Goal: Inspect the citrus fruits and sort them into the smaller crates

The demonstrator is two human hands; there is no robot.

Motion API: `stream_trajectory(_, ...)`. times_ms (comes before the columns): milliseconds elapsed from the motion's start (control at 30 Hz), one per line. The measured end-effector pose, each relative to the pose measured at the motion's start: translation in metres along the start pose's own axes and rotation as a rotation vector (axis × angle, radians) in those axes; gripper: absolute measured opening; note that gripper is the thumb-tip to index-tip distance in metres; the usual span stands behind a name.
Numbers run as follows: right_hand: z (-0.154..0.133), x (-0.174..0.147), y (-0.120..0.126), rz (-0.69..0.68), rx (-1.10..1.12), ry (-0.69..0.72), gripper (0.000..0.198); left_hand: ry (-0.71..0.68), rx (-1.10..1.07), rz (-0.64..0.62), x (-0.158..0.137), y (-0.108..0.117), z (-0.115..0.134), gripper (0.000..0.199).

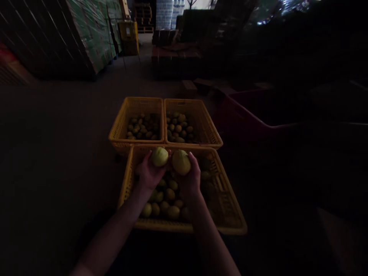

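Observation:
My left hand (150,171) is closed around a round yellow-green fruit (160,156), perhaps a citrus or guava; the dim light hides its exact kind. Beside it, my right hand (192,175) grips a second, slightly larger yellow-green fruit (181,162). Both are held up side by side over the near yellow crate (184,227). Inside that crate lie several similar fruits (170,194), partly covered by my forearms.
Two more yellow crates, a left one (116,122) and a right one (211,124), stand just beyond, each with smaller-looking fruits inside. A dark red bin (247,115) is to the right. Green wrapped stacks (93,34) and a yellow box (128,37) stand farther back.

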State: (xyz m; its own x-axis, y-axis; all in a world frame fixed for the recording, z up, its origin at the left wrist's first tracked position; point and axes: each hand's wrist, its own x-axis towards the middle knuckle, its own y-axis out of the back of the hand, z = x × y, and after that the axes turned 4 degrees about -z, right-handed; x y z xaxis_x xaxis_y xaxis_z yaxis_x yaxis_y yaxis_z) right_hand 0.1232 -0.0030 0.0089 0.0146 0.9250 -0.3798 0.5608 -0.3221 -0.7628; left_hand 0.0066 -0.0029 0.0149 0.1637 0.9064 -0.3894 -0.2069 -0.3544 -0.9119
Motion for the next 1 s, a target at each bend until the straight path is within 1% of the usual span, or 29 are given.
stream_trajectory(100,0.007,-0.004,-0.003,-0.011,0.008,-0.051,0.022,0.056,-0.086,-0.018,-0.001,-0.001,0.000,0.031)
stream_trajectory(167,0.009,-0.006,-0.005,-0.002,0.023,-0.089,0.022,0.076,-0.095,-0.043,-0.001,-0.001,0.002,0.035)
stream_trajectory(233,0.008,-0.007,-0.007,0.037,0.052,-0.098,0.021,0.083,-0.079,-0.068,-0.001,-0.001,0.002,0.037)
stream_trajectory(367,0.006,-0.006,-0.009,0.118,0.125,-0.085,0.019,0.068,-0.060,-0.075,-0.001,-0.001,0.001,0.036)
stream_trajectory(467,0.007,-0.004,-0.008,0.080,0.168,-0.132,0.023,0.018,-0.055,-0.054,0.001,0.002,0.001,0.032)
stream_trajectory(533,0.008,-0.002,-0.006,0.052,0.179,-0.145,0.024,-0.022,-0.032,-0.002,0.006,0.006,0.003,0.028)
stream_trajectory(567,0.010,0.000,-0.004,0.057,0.176,-0.144,0.023,-0.046,-0.010,0.044,0.008,0.008,0.004,0.025)
stream_trajectory(667,0.014,0.003,-0.002,0.127,0.151,-0.157,0.017,-0.103,0.066,0.240,0.016,0.015,0.005,0.015)
stream_trajectory(733,0.016,0.004,-0.001,0.163,0.126,-0.171,0.017,-0.110,0.102,0.338,0.019,0.019,0.005,0.013)
stream_trajectory(767,0.016,0.004,-0.002,0.158,0.116,-0.179,0.019,-0.088,0.114,0.355,0.020,0.019,0.005,0.014)
stream_trajectory(800,0.016,0.003,-0.003,0.137,0.112,-0.186,0.021,-0.050,0.118,0.340,0.019,0.019,0.004,0.018)
stream_trajectory(833,0.014,0.002,-0.004,0.108,0.116,-0.195,0.023,-0.013,0.108,0.297,0.018,0.018,0.004,0.023)
stream_trajectory(900,0.011,-0.002,-0.007,0.039,0.154,-0.225,0.026,0.032,0.043,0.157,0.015,0.015,0.003,0.033)
stream_trajectory(967,0.006,-0.006,-0.009,-0.024,0.207,-0.238,0.024,0.020,-0.035,0.008,0.010,0.012,0.004,0.036)
stream_trajectory(1000,0.004,-0.008,-0.009,-0.050,0.220,-0.231,0.022,0.000,-0.059,-0.045,0.007,0.010,0.005,0.035)
